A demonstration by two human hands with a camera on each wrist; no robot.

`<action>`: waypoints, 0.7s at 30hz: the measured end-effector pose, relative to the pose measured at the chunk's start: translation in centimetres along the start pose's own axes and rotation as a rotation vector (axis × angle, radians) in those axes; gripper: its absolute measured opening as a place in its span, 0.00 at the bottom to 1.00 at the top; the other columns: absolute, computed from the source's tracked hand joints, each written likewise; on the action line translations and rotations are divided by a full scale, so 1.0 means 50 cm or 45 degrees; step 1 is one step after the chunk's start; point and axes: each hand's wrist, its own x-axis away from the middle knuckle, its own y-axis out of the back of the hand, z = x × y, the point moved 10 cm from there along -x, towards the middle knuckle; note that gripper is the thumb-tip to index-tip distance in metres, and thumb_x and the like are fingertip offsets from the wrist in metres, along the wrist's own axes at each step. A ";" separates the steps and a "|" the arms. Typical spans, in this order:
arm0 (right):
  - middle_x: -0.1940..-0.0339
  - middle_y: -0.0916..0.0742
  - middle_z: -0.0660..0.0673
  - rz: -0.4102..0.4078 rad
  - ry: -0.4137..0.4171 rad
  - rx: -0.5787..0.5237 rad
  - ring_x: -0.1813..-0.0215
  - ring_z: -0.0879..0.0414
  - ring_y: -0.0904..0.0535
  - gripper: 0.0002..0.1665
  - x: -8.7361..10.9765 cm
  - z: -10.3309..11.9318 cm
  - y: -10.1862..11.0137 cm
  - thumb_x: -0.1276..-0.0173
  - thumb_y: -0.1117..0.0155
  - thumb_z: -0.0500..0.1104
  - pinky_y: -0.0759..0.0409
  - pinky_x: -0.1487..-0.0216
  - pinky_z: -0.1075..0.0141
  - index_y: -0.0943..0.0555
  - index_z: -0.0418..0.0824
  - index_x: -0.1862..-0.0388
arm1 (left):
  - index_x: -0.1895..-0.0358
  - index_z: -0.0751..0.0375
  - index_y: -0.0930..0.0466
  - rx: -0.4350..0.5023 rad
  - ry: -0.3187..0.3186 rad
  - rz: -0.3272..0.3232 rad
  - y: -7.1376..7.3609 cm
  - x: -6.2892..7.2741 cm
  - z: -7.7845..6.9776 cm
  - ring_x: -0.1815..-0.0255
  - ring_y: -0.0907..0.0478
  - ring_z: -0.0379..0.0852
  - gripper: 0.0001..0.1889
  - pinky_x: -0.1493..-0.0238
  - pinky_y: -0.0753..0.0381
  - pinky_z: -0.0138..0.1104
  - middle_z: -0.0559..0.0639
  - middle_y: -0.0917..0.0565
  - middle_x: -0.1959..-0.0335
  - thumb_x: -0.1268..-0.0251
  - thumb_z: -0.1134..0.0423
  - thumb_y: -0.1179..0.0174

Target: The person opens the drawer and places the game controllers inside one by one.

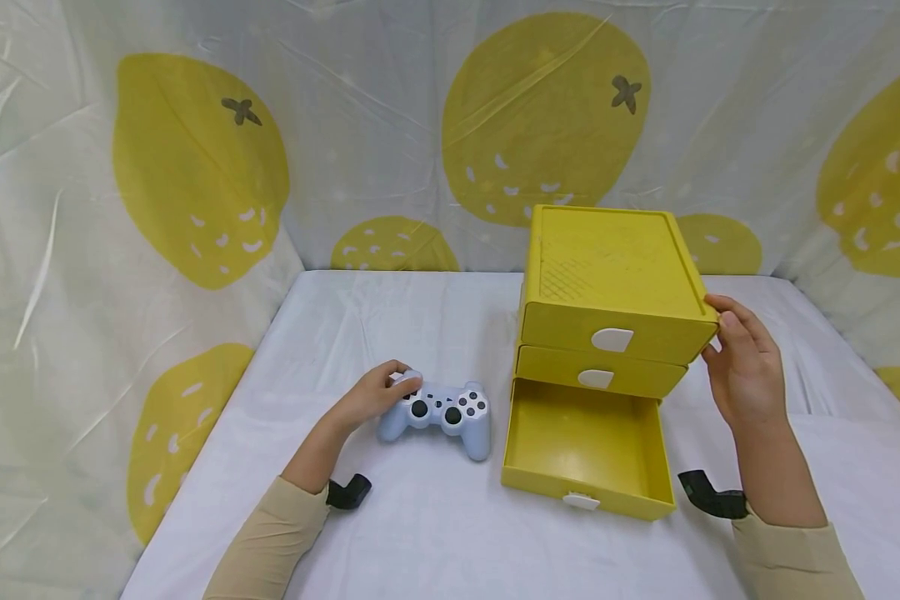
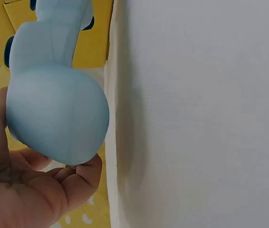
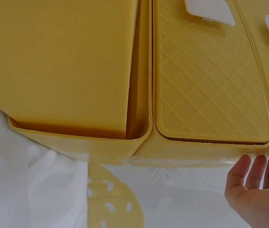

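My left hand (image 1: 375, 392) grips the left end of a light blue game controller (image 1: 453, 414), thumb on top and fingers curled beneath. In the left wrist view, the controller's rounded handle (image 2: 58, 114) sits between thumb and fingers, above the white cloth. A yellow three-drawer box (image 1: 615, 258) stands to the right; its bottom drawer (image 1: 581, 433) is pulled out with nothing inside. The upper two drawers are closed. My right hand (image 1: 746, 367) touches the box's upper right side, fingers extended. In the right wrist view, the fingertips (image 3: 241, 164) rest at the box's side.
White cloth covers the table (image 1: 420, 533). Behind and beside it hangs a pale curtain (image 1: 375, 125) printed with yellow fruit. White tab handles (image 1: 612, 339) stick out from the drawer fronts. A black wrist mount (image 1: 712, 496) is on each arm.
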 end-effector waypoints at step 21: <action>0.47 0.22 0.41 -0.019 -0.009 -0.013 0.43 0.51 0.28 0.17 0.000 -0.001 0.000 0.22 0.52 0.35 0.28 0.44 0.66 0.23 0.29 0.41 | 0.48 0.57 0.22 0.059 -0.217 -0.072 -0.003 0.000 -0.039 0.66 0.27 0.47 0.14 0.64 0.29 0.37 0.52 0.23 0.68 0.31 0.54 0.40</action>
